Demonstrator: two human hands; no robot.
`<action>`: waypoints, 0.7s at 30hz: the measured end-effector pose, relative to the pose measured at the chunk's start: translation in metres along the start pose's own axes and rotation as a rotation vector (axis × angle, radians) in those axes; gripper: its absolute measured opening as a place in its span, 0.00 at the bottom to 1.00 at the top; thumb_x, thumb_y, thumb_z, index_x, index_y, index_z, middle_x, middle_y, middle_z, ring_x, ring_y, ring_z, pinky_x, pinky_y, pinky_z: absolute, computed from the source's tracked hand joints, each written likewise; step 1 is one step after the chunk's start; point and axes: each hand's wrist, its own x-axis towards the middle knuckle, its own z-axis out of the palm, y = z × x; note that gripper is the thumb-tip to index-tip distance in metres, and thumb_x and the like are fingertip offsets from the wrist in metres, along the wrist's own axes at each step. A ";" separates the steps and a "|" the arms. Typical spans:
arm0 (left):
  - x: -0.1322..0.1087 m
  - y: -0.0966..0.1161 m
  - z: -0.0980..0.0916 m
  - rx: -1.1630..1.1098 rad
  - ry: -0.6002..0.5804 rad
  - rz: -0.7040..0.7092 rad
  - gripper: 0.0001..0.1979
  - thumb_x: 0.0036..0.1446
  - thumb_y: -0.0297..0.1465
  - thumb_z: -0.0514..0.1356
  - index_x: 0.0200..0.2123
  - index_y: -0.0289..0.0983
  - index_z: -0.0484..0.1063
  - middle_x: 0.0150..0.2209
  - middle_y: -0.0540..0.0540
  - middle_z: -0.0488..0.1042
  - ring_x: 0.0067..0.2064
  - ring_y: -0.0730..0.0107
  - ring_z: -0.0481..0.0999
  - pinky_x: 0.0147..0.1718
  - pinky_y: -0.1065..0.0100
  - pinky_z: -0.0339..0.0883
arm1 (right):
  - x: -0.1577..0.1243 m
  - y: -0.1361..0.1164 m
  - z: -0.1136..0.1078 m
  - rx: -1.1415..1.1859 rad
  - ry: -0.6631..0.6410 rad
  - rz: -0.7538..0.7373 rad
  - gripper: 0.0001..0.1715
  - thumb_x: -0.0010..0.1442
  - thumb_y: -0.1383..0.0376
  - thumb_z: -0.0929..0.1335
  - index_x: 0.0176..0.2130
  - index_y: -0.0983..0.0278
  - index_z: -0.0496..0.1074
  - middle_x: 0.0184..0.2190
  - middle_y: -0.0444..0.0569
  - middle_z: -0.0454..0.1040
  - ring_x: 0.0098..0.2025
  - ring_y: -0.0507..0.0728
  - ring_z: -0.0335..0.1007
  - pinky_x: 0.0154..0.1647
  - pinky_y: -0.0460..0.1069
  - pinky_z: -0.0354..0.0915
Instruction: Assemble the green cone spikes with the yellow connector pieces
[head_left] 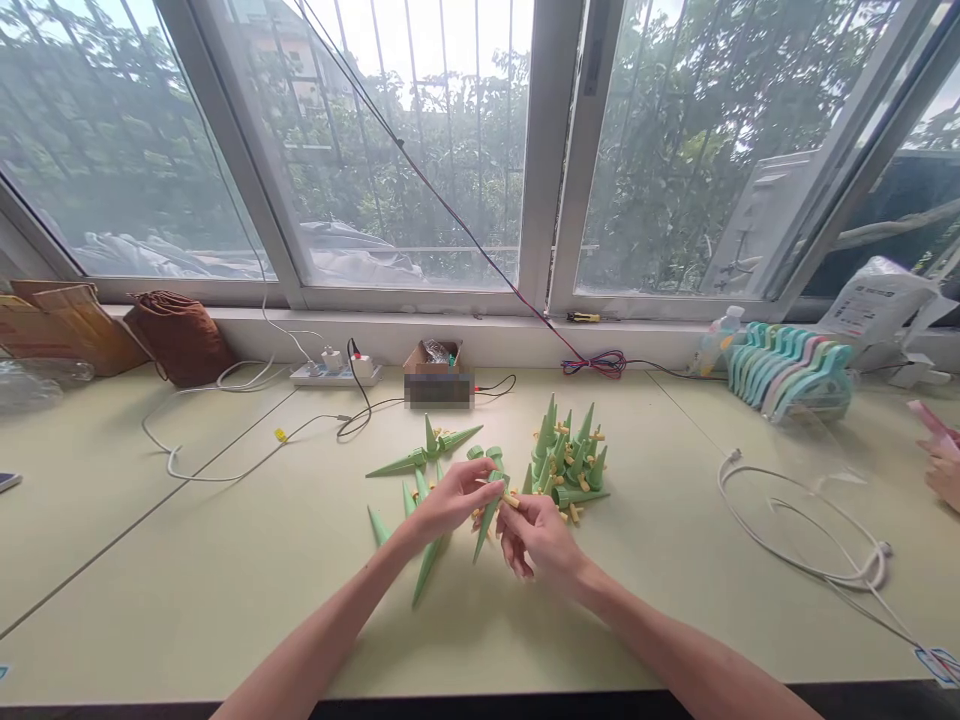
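Note:
Between my two hands is a green plastic plant watering spike (487, 522), its pointed end slanting down toward me. My left hand (459, 497) is closed on the spike's wide top end. In the fingers of my right hand (541, 535) is a small yellow valve piece (511, 499), held against the side of the spike's top. Whether the two are joined I cannot tell. Several loose green spikes (427, 572) lie to the left, partly behind my left hand and forearm. Beyond my right hand stands a cluster of green spikes with yellow valves (568, 455).
At the back are a power strip (335, 374), a small cardboard box (433, 354) and a brown pouch (180, 338). A coiled white cable (806, 570) and teal hangers (787, 370) lie to the right. Another person's hand (943, 470) shows at the right edge.

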 end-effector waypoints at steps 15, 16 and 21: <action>0.000 -0.007 0.005 0.022 0.058 0.042 0.14 0.62 0.40 0.61 0.39 0.34 0.66 0.24 0.52 0.70 0.21 0.78 0.69 0.18 0.77 0.63 | 0.002 -0.002 -0.002 0.374 -0.082 0.115 0.25 0.54 0.49 0.74 0.26 0.67 0.69 0.12 0.40 0.68 0.07 0.45 0.53 0.06 0.41 0.49; 0.000 -0.006 0.005 0.020 0.059 0.039 0.14 0.61 0.39 0.61 0.39 0.34 0.66 0.24 0.52 0.70 0.21 0.78 0.70 0.18 0.77 0.63 | 0.002 -0.002 -0.002 0.352 -0.078 0.112 0.26 0.55 0.48 0.73 0.26 0.67 0.69 0.12 0.40 0.68 0.07 0.45 0.54 0.06 0.41 0.49; -0.001 -0.006 0.004 0.005 0.057 0.025 0.13 0.61 0.39 0.61 0.39 0.34 0.67 0.25 0.52 0.70 0.22 0.77 0.71 0.18 0.77 0.63 | 0.002 -0.002 -0.001 0.245 -0.063 0.098 0.27 0.56 0.46 0.72 0.26 0.67 0.68 0.12 0.41 0.69 0.08 0.47 0.58 0.06 0.41 0.50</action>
